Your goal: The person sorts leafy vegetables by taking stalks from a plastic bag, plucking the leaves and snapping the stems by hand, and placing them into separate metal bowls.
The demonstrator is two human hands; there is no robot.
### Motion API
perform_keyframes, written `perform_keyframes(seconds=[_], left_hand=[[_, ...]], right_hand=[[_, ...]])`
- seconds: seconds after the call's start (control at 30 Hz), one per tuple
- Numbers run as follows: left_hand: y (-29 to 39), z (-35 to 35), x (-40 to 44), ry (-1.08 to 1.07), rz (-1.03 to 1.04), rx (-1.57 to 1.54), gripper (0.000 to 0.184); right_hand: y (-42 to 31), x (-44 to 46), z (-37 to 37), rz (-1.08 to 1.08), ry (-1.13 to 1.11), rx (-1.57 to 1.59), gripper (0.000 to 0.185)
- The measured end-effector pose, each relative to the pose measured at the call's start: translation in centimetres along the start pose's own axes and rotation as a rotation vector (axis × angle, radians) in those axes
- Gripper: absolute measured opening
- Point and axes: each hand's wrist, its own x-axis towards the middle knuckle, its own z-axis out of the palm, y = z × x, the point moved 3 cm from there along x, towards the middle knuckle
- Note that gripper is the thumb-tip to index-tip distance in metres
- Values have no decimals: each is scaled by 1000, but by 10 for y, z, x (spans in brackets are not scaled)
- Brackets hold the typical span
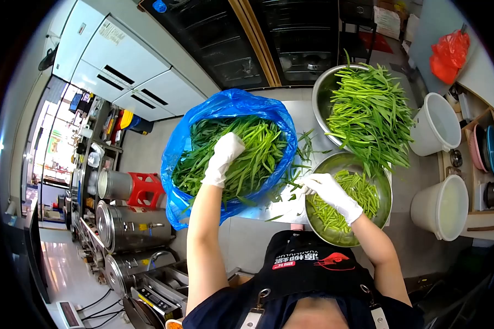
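My left hand (pixel 225 156), in a white glove, is closed on green leafy stems (pixel 258 145) inside a blue plastic bag (pixel 172 178). Over the left rim of a metal bowl (pixel 388 208) holding cut green stem pieces (pixel 343 205) is my right hand (pixel 329 192), also gloved in white. Its fingers are bent together near loose leaves, and anything between them is too small to make out. Behind that bowl, a larger metal basin (pixel 319 104) carries a heap of long leafy stems (pixel 368 112). Loose leaves lie on the metal table (pixel 310 109) between bag and bowls.
Two white buckets (pixel 443 123) (pixel 450 208) stand at the right, near shelves with plates. At the left are a red stool (pixel 145 190), large metal pots (pixel 129 227) and a scale (pixel 71 315). White cabinets (pixel 121 52) and dark glass doors (pixel 296 33) line the back.
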Motion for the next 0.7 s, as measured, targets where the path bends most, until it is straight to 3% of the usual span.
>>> perform_keyframes(seconds=[0.1,0.2,0.37,0.6,0.7], left_hand=[[-3,-41,-25,82,-81,58,22],[-11,-87,-64,350,19,-151,17],[12,-105,-111,177,17,-940,17],[86,-79,-137,19,140,-1363,19],[99,-46,-134,-56,146,-1588,23]], right_hand=[[-6,-11,-11,45,59,19,30],[-9,-11,-15,61,69,22,32],[-19,7,-5,0,53,59,30],[-93,16,17,-264,94,196,25],[-98,9,26,-166,35,31,29]])
